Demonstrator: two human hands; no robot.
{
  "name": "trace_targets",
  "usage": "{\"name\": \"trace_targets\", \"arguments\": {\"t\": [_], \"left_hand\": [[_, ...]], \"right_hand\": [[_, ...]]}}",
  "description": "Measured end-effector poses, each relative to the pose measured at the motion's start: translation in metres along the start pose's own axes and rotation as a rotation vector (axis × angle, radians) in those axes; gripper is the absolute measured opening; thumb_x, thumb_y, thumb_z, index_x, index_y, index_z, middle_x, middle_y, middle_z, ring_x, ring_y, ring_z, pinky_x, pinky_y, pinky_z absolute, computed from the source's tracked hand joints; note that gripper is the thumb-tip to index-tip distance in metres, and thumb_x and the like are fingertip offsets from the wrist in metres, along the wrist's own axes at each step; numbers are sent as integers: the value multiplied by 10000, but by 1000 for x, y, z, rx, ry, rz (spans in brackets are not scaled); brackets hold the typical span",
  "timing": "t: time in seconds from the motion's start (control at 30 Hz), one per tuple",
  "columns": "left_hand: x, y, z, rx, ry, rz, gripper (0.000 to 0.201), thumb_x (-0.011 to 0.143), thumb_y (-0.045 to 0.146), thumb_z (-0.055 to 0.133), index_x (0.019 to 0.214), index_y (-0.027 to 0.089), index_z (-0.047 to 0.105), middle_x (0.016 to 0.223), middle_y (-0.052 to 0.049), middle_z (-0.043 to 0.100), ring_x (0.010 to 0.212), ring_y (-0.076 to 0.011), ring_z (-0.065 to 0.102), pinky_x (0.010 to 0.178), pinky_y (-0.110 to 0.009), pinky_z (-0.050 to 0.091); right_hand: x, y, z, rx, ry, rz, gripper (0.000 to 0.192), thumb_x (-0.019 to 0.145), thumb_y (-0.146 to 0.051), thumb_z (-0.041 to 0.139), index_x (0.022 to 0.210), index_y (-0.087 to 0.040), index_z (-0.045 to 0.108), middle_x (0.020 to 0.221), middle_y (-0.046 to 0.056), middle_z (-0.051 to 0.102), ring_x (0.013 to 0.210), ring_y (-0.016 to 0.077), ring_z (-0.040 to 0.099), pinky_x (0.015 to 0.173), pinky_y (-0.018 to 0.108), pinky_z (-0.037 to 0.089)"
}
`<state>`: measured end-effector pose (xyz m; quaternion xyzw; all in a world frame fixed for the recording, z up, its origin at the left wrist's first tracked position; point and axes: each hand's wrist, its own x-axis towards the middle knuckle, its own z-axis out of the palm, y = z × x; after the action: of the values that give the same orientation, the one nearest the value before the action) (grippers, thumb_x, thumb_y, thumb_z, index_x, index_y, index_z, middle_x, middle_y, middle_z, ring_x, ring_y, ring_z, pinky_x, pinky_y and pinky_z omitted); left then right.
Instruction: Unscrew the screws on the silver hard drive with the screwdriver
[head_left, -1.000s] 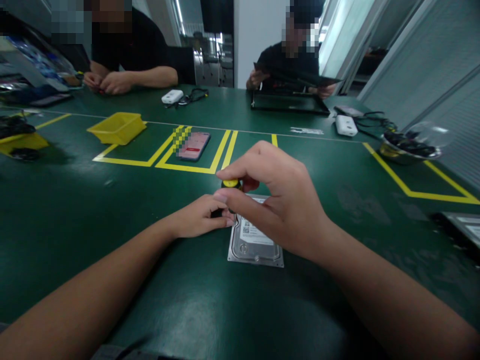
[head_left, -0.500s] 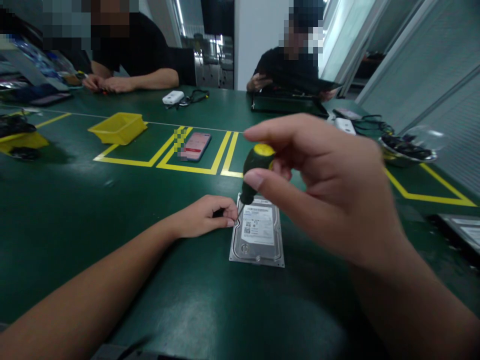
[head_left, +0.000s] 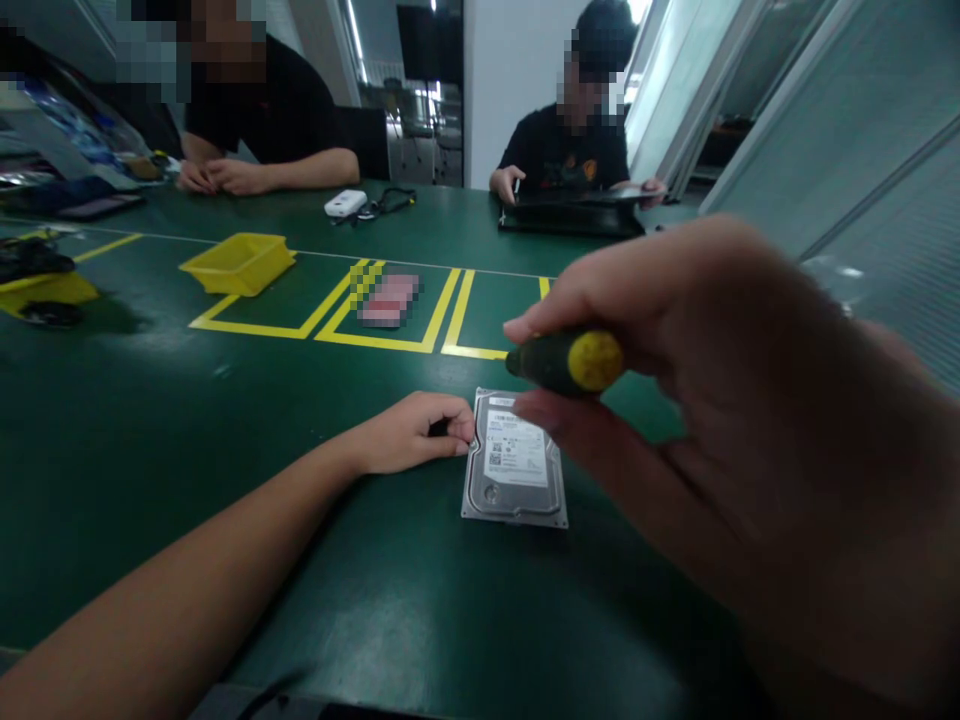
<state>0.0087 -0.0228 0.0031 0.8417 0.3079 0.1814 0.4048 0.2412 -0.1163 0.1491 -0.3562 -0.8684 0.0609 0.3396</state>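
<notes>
From where I stand, at the far left there is a yellow container (head_left: 56, 293) with dark things heaped in it, and next a yellow bin (head_left: 240, 265) on the green table (head_left: 375, 590). Behind this bin a co-worker (head_left: 262, 110) in black sits with both hands together. Then comes a phone (head_left: 388, 300) inside a taped frame. Nearer to me is the person's left hand (head_left: 416, 432), its fingers curled and its thumb and fingertips close together at the left edge of a hard drive (head_left: 514, 460); I cannot quite tell whether they pinch it. The drive lies flat, label upward, its long axis running away from the person's body. Across the table, a second co-worker (head_left: 562, 140) holds a dark panel (head_left: 577, 205). Above the drive's far right part, in the air, is a screwdriver (head_left: 562, 362), its handle almost level, the yellow end to the right and the narrow neck pointing left. The right hand (head_left: 720, 410) has this handle between thumb and fingers, closed only as far as its thickness allows.
</notes>
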Motion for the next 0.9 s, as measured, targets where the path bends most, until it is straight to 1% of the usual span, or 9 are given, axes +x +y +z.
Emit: {"name": "trace_targets", "arguments": {"t": [0.1,0.17,0.27,0.3,0.33,0.43,0.53,0.67,0.9], "left_hand": [[1,-2,0,0,-38,3,97,882,250,623,905,155,623,877,-24,643,821,-162,586,751,-276,457],[2,-2,-1,0,-44,-3,69,877,217,618,891,151,608,864,-18,630,805,-150,577,743,-268,447],[3,-1,-1,10,-52,-1,36,880,175,589,896,147,605,860,-15,620,792,-137,567,736,-260,438],[3,0,-1,8,-56,4,40,881,165,579,902,147,607,866,-17,622,794,-136,568,737,-259,438],[3,0,-1,0,-59,8,49,883,157,567,909,147,608,876,-20,625,802,-136,571,742,-260,441],[3,1,0,-15,-48,13,56,887,161,564,916,147,609,886,-26,631,812,-138,576,748,-262,440],[3,0,1,-21,-47,14,54,892,173,566,910,146,609,876,-25,628,804,-135,571,744,-258,436],[3,1,1,-20,-38,12,52,895,178,571,900,144,611,870,-19,623,798,-130,565,745,-253,432],[2,1,2,-21,-32,11,68,903,198,571,898,142,610,860,-24,622,788,-131,558,738,-255,430]], "right_hand": [[-11,9,4,-273,-20,-40,174,946,-314,573,1112,-270,602,1015,61,695,797,209,640,606,318,473],[-21,18,8,-365,-88,-90,167,939,-278,574,1092,-218,602,1065,83,690,793,207,642,624,323,484],[-38,34,17,-501,-218,-93,136,923,-169,537,1032,-149,616,973,100,696,725,216,637,597,333,509],[-44,39,20,-567,-249,-88,159,916,-129,514,1033,-129,623,973,115,699,712,221,638,593,340,520],[-51,45,24,-642,-229,-103,204,905,-85,482,1046,-107,627,997,139,704,696,224,639,587,348,524],[-71,62,35,-764,-245,-96,293,870,-19,449,1086,-85,635,1091,166,709,765,240,670,636,350,547],[-86,80,41,-799,-261,-64,308,867,-15,479,1116,-85,645,1165,163,700,818,235,681,701,342,559],[-95,99,45,-812,-276,-24,299,888,-60,531,1157,-97,656,1231,148,685,877,254,678,741,365,556],[-105,117,50,-824,-321,80,297,919,-107,537,1189,-102,661,1261,141,672,1008,276,657,840,377,545]]}}
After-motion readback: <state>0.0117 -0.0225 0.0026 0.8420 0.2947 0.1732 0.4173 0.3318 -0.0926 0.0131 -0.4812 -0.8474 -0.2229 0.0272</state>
